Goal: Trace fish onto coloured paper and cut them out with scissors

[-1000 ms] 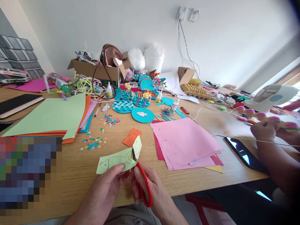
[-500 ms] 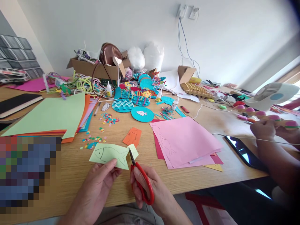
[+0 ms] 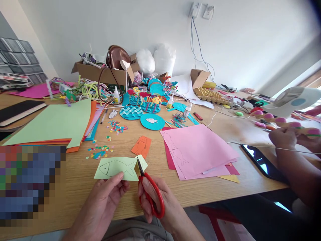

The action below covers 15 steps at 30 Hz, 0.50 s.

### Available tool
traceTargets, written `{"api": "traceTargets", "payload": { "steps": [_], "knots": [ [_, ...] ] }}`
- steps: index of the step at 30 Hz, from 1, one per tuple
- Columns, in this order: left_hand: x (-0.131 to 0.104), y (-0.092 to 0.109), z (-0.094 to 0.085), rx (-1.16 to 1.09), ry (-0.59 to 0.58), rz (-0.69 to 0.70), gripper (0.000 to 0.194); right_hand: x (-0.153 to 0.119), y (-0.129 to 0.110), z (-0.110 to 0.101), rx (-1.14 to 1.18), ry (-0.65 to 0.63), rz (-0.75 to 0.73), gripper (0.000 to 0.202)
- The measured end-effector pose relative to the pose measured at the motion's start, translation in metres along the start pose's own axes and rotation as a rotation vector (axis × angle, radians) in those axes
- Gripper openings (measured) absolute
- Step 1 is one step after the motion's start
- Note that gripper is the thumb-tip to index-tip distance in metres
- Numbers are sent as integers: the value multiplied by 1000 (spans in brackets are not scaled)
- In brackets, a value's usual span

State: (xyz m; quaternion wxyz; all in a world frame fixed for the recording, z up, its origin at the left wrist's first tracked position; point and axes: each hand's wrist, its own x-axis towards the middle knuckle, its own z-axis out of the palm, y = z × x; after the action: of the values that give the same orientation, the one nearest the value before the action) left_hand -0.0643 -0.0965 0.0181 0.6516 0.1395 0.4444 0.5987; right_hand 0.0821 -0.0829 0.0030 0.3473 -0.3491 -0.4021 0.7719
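A light green paper (image 3: 112,167) with a fish drawn on it is pinched between the thumb and fingers of my left hand (image 3: 107,192). My right hand (image 3: 156,197) is closed round the red handles of a pair of scissors (image 3: 160,197). The dark blades point up and away, at the right edge of the green paper by the fish's tail. Just behind the blades lies a small pale green scrap (image 3: 143,162). An orange piece (image 3: 142,146) with a fish drawing rests on the table beyond it.
Pink sheets (image 3: 200,150) with fish drawings lie right of my hands. Green and orange paper (image 3: 55,124) is stacked at the left. Confetti (image 3: 100,152), blue crafts (image 3: 152,122) and glue bottles (image 3: 187,110) are farther back. Another person's hand (image 3: 283,137) is at the right, near a phone (image 3: 260,162).
The green paper has turned slightly in my left hand, and its lower edge is now nearly level. My right hand and the scissors have shifted very slightly left.
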Motion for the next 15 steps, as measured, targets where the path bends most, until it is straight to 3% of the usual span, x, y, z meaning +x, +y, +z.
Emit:
{"api": "traceTargets", "payload": {
  "steps": [3,8,11,15],
  "knots": [
    [-3,4,-2,16,47,39,15,0,-2,-1,-3,17,-6,47],
    [-2,16,-7,39,97,96,20,-9,-6,-5,-74,-177,129,50],
    [2,21,-7,35,129,138,19,-16,-9,-7,-123,-222,203,51],
    [7,19,-6,51,144,69,10,-18,-10,-8,-97,-231,212,51]
  ]
}}
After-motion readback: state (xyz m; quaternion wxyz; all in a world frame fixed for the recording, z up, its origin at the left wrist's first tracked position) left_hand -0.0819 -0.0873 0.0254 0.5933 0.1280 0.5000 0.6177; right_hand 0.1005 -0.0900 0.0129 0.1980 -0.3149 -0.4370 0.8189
